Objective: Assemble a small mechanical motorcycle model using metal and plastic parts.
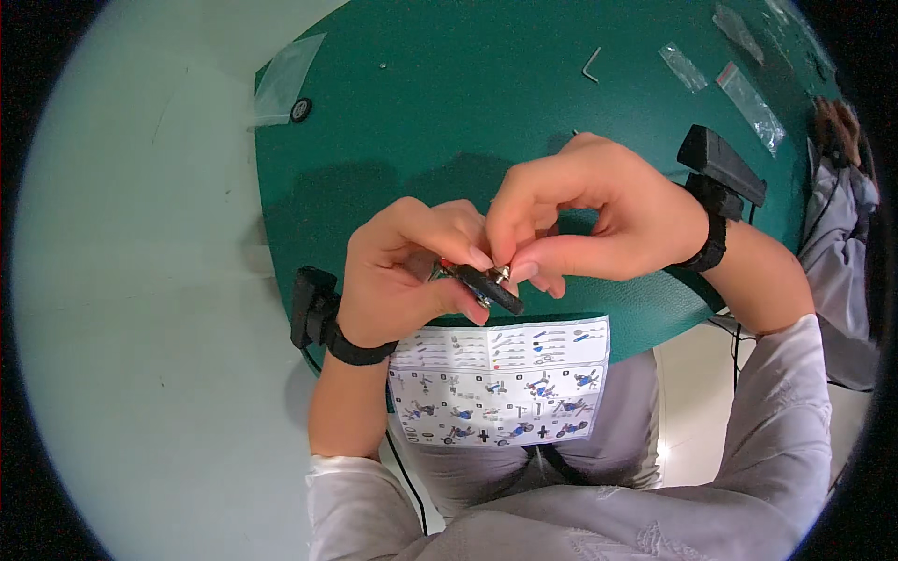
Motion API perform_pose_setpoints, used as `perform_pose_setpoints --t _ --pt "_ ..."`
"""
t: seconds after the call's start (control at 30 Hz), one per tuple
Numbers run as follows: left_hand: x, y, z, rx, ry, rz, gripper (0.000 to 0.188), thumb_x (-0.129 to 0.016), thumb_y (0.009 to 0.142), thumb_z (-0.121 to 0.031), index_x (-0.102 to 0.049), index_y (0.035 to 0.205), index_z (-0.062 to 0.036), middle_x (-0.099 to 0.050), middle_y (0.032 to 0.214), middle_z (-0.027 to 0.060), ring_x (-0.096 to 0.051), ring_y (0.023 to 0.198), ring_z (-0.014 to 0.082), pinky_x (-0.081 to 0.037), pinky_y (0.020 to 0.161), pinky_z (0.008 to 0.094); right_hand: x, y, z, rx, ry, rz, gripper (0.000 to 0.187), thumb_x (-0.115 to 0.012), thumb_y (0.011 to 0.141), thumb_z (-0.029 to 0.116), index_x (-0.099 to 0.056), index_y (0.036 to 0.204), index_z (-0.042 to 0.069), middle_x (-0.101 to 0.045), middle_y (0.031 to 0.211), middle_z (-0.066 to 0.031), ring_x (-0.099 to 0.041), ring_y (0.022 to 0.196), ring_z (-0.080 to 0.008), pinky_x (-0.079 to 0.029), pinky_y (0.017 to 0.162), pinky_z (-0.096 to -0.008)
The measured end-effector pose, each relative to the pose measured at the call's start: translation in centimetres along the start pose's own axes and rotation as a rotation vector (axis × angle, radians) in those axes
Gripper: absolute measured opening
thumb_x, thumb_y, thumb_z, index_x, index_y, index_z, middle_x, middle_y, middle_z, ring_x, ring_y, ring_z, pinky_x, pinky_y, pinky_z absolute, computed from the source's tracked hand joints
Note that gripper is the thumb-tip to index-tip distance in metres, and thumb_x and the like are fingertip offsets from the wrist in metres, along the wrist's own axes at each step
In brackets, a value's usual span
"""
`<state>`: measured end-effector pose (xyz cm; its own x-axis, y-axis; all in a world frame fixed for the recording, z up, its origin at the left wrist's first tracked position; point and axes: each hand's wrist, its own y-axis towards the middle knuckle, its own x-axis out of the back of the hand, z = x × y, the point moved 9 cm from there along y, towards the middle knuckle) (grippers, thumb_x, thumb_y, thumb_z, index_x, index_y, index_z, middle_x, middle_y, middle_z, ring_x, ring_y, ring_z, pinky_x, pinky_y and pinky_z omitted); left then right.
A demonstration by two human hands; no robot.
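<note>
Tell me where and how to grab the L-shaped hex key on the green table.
Pinch the hex key midway along its longer leg, from above, closing across it. That looks best: it lies uncovered on the table, and that leg is thin and straight.

Hex key [586,68] on green table [449,84]

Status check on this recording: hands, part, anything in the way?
Left hand gripping small black part. Right hand pinching small metallic piece at it. Instruction sheet nearer the body, apparently not in the way.
</note>
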<state>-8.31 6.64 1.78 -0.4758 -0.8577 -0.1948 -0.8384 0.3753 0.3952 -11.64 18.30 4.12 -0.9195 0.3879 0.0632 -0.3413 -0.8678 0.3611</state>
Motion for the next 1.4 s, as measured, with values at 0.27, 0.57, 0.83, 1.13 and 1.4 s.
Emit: perform_pose_setpoints --t 0.27,0.57,0.83,1.13,1.4 --pt "-0.2 -0.1 0.0 0.019 -0.014 0.003 0.038 -0.088 0.073 0.003 -0.065 0.102 -0.0027 -0.072 0.092 0.0134 -0.071 0.088 0.0250 -0.055 0.077 0.0350 -1.2 0.0 0.6 0.107 -0.265 0.053 0.014 -0.056 0.105 0.014 -0.061 0.100 0.002 -0.066 0.071 -0.0045 -0.063 0.054 -0.0127 -0.045 0.050 -0.0272" --pt "0.2 -0.2 -0.7 -0.054 0.128 0.036 0.038 -0.089 0.072 0.000 -0.065 0.101 -0.0032 -0.073 0.093 0.0146 -0.072 0.085 0.0263 -0.056 0.076 0.0370 -0.2 -0.1 0.5 0.042 -0.096 0.010 0.011 -0.062 0.100 0.010 -0.058 0.107 0.004 -0.067 0.071 -0.0049 -0.063 0.051 -0.0127 -0.043 0.048 -0.0257" --pt "0.0 0.1 -0.6 -0.070 0.065 0.005 0.039 -0.089 0.075 -0.004 -0.063 0.105 -0.0037 -0.073 0.093 0.0160 -0.072 0.084 0.0258 -0.056 0.075 0.0370 -0.7 0.0 0.5 0.057 -0.126 0.008 0.009 -0.056 0.103 0.010 -0.058 0.107 0.002 -0.068 0.077 -0.0062 -0.066 0.055 -0.0139 -0.046 0.049 -0.0267" --pt "-0.1 -0.4 -0.5 -0.027 0.088 -0.021 0.038 -0.088 0.073 0.003 -0.066 0.103 -0.0035 -0.073 0.093 0.0152 -0.071 0.087 0.0250 -0.055 0.075 0.0362 -1.5 -0.1 0.7 0.155 -0.217 -0.015 0.016 -0.050 0.108 0.017 -0.059 0.106 0.003 -0.068 0.082 -0.0074 -0.063 0.057 -0.0200 -0.045 0.052 -0.0316" --pt "-0.2 0.3 -1.0 -0.056 0.274 0.035 0.039 -0.091 0.068 0.000 -0.069 0.100 -0.0042 -0.075 0.091 0.0118 -0.069 0.083 0.0220 -0.050 0.071 0.0324 -0.1 -0.1 0.8 -0.068 -0.227 -0.016 0.029 -0.051 0.107 0.025 -0.064 0.098 0.001 -0.066 0.074 -0.0117 -0.066 0.068 -0.0288 -0.049 0.063 -0.0375"
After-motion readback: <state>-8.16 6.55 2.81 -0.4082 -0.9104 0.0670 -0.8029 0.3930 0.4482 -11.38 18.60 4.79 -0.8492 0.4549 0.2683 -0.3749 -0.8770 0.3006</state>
